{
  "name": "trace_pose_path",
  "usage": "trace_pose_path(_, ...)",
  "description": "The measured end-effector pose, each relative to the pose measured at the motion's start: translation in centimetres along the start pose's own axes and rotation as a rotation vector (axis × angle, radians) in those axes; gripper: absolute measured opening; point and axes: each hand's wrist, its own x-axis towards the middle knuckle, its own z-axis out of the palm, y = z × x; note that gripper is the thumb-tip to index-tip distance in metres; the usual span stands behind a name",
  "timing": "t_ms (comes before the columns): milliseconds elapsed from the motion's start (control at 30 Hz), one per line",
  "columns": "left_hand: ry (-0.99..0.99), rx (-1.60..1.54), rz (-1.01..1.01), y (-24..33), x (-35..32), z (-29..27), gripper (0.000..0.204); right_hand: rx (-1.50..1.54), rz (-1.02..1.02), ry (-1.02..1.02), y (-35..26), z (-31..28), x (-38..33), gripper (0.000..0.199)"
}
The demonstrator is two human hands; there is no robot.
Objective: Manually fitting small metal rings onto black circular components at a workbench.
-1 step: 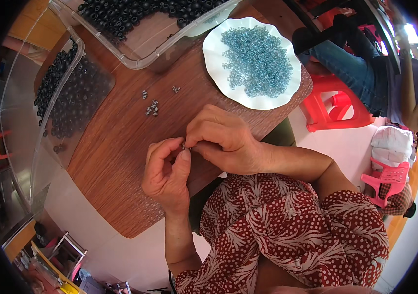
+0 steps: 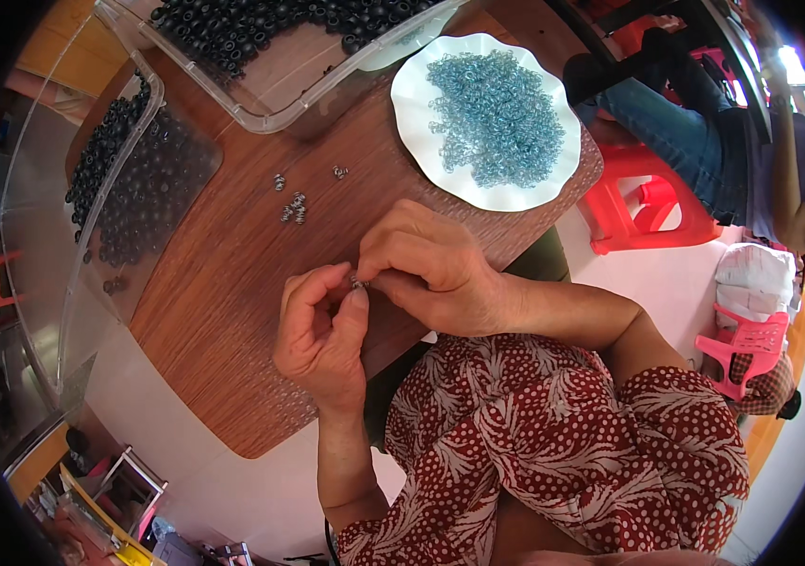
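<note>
Wooden table (image 2: 232, 311): left hand (image 2: 319, 332) and right hand (image 2: 431, 264), fingertips together pinching one tiny metal ring (image 2: 359, 281); scalloped plate (image 2: 414, 94) nearby.

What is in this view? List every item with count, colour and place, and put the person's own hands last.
wooden board: one, brown, centre, under the hands
white plate: one, scalloped rim, upper centre on the board
blue rings: a heap, too many to count, pale blue, on the plate
clear trays: two, transparent, top and left
black rings: many, black, in both trays
small metal pieces: a few, silvery, loose on the board
red stool: one, right of the board
pink chair: one, far right
another person's leg: blue trousers, upper right
left hand: fingertips pinching a tiny piece
right hand: fingertips meeting the left's
</note>
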Motion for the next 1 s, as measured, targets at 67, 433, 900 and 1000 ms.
trace_pose_path(67,0.044,0.139,-0.029,0.3,0.1,0.4,0.032,-0.062,-0.022,0.034,0.2,0.1,0.1,0.022)
trace_pose_path(433,0.054,0.346,-0.052,0.4,0.5,-0.2,0.039,-0.409,0.004,0.071,1.7,-0.3,0.5,0.027)
trace_pose_path(900,-0.087,0.774,0.201,0.7,2.8,0.7,0.029,-0.592,-0.112,-0.035,2.6,0.1,1.6,0.023)
trace_pose_path(1000,-0.073,0.763,0.178,0.6,2.9,0.6,0.025,-0.483,-0.128,0.004,2.5,0.2,1.4,0.02)
